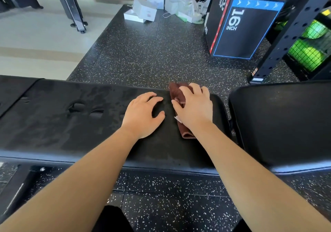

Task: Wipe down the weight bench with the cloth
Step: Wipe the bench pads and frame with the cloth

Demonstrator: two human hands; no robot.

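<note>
Right hand point(194, 109): lay flat, fingers spread, pinning the folded brown cloth point(180, 106); no closed grip.
Left hand point(143, 114): empty, loosely arched, braced on the weight bench pad point(71, 124).
Advice: I'd have kept even pressure with overlapping strokes towards the damp streaks point(107, 95).

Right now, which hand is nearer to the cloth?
Right. The right hand lies flat on the cloth, pressing it to the bench. The left hand rests beside it, apart.

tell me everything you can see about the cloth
The cloth is reddish-brown, soft-looking, like terry or microfibre, and folded into a narrow strip. A small white tag shows on its left edge. It lies flat across the black bench, near the pad's right end. The right hand presses on it, covering its middle; the left hand rests beside it, apart.
</note>
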